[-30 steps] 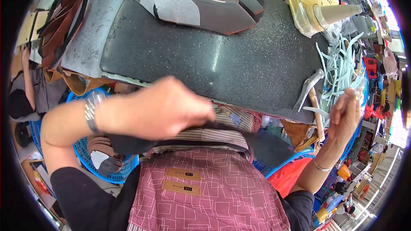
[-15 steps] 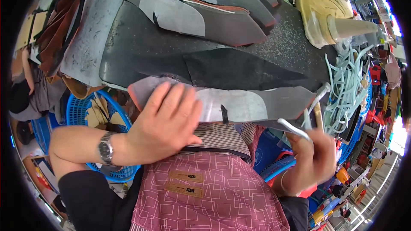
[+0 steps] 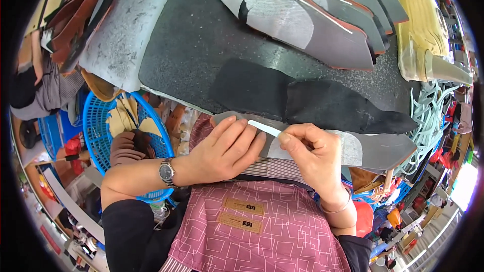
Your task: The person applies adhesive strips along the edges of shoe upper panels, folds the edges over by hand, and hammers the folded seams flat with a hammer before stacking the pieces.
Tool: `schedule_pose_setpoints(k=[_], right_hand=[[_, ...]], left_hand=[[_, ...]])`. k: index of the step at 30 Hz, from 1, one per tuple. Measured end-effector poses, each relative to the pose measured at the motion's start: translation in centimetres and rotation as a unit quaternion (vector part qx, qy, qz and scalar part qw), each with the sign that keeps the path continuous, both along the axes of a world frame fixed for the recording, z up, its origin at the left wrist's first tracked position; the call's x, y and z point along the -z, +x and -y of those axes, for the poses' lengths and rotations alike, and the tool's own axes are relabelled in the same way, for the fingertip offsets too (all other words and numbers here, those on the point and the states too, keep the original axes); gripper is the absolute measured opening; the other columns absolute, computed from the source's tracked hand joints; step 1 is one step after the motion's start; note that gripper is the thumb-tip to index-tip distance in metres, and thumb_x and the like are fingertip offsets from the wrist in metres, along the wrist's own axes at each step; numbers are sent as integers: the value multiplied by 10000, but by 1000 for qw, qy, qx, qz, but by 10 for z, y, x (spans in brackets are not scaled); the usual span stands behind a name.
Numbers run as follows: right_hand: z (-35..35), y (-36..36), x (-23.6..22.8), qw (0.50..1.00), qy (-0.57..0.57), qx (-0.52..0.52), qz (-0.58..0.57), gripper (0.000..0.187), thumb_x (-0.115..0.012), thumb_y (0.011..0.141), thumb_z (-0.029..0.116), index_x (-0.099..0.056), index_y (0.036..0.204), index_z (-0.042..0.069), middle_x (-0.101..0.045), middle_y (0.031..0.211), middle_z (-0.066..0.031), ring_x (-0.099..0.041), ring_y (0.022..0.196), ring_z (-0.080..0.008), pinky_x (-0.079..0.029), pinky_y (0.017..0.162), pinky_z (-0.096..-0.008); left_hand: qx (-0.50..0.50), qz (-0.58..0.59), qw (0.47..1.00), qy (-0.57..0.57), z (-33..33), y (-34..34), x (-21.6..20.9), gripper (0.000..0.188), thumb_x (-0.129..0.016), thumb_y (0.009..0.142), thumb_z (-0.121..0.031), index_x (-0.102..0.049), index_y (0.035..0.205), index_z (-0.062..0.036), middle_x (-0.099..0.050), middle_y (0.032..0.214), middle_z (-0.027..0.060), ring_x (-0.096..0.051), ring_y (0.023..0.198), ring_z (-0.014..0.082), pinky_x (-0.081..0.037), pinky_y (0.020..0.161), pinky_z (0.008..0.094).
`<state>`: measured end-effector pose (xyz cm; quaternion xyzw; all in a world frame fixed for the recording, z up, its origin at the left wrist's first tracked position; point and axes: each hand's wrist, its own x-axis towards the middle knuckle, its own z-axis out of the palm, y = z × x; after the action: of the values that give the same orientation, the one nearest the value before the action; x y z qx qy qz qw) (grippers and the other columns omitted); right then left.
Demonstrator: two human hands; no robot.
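A long grey leather-like piece (image 3: 390, 148) with a pale patch (image 3: 351, 149) lies along the near edge of the table. My left hand (image 3: 227, 146) rests over its left part, fingers bent on top and pressed close together, thumb hidden. A short white strip (image 3: 263, 128) slants above the piece between my hands. Its right end is pinched between the thumb and forefinger of my right hand (image 3: 317, 153). The strip's other end reaches my left fingertips. Just beyond the piece lies black flexible material (image 3: 327, 103).
Similar grey pieces (image 3: 335, 53) with white edge strips overlap on the dark tabletop (image 3: 201, 35). Pale strips (image 3: 428, 121) hang at the right, near a yellow wrapped bundle (image 3: 423, 30). A blue basket (image 3: 96, 133) holding scraps stands at the lower left.
My right hand has come in from the right with the white strip, over the piece near my left hand. My left fingers have bent at the piece's left part. The whole view has shifted.
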<state>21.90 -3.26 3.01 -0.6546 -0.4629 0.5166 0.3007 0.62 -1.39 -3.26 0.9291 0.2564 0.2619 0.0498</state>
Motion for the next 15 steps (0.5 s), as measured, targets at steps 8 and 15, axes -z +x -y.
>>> schedule_pose_setpoints(k=[8,15], right_hand=[[-4,-7,5,999,12,11,48,80,-701,860,52,-701,911,-10,-694,733,-103,-652,638,-111,-490,565,-257],[-9,-10,5,995,15,2,95,83,-698,861,88,-678,898,16,-689,744,-146,-704,662,-220,-519,571,-311]], left_hand=[[63,-100,986,116,-13,-8,-12,277,-578,874,-120,-655,1122,-24,-611,1115,143,-591,1135,297,-526,889,369],[90,-81,991,63,-24,-3,-7,281,-582,874,-162,-596,1129,-44,-581,1132,140,-597,1129,328,-528,917,380]])
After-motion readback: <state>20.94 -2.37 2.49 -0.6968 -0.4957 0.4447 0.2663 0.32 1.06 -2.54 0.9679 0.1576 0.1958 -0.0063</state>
